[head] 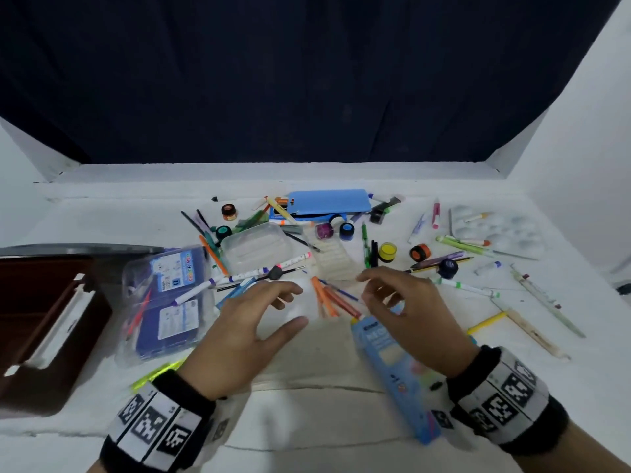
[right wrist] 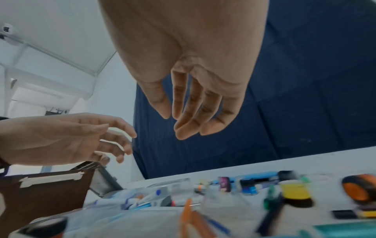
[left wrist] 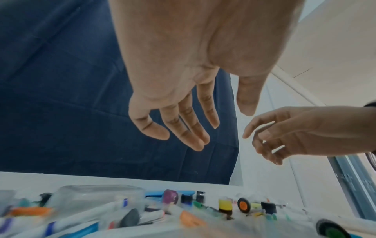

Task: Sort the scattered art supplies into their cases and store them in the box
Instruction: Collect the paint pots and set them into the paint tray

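Markers, pencils and small paint pots lie scattered over the white table point(head: 307, 353). Both hands hover over the middle of it and hold nothing. My left hand point(head: 273, 302) point(left wrist: 203, 125) has its fingers spread and relaxed. My right hand point(head: 375, 288) point(right wrist: 175, 122) has fingers loosely bent above a bunch of orange pencils point(head: 324, 297). A light blue pencil box point(head: 396, 373) lies under the right wrist. A clear marker case with a blue insert point(head: 167, 302) lies left, and an empty clear tray point(head: 257, 247) behind the left hand. The brown box point(head: 44, 322) stands at the far left.
A blue flat case point(head: 327, 201) lies at the back. A white paint palette point(head: 495, 230) sits at the right, with brushes and pens point(head: 532, 332) near it. Yellow point(head: 388, 251) and orange point(head: 420, 252) paint pots stand behind the right hand. White walls enclose the table's sides.
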A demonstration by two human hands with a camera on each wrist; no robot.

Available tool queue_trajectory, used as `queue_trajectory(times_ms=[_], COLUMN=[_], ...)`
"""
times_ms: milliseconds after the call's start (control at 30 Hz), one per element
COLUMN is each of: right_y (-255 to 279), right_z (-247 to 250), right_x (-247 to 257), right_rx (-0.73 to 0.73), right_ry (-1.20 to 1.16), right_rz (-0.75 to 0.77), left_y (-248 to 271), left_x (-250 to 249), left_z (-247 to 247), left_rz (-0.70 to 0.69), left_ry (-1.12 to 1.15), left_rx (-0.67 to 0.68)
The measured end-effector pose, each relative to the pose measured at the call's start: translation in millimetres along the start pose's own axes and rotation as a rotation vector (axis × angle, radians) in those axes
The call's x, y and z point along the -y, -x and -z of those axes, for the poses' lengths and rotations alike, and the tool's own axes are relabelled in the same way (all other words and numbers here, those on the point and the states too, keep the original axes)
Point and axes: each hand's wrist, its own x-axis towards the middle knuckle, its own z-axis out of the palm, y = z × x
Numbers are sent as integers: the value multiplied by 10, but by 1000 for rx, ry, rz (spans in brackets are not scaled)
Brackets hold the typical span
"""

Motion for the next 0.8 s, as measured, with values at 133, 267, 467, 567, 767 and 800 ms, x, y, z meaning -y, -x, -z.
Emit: queue_trajectory(times_ms=[133,267,467,567,767,800], right_y=[-24,-208,-523,-630,-641,-634], right_z=[652,1096,1265,1222,1166,1166], right_x=[-564,-1246,-1852,-1949,-1949,-1940], right_rx=[-35,37,442,552,472,469], right_ry=[127,340,566,681,711,723], right_rz=[-48,-58,-145,-100,-93,-85], left_y=[-304,-596,-941,-1031,-1084,-1091], left_x=[-390,-630,-977,-1038,-1089,-1096], left_z=[-443,-969,-1689,-1893,-1982,-1990], left_rz=[-23,-3,49,66,115,114], left_ry=[37,-40,-419,-516,-549,-547], left_rx=[-5,104,466,481,501,502])
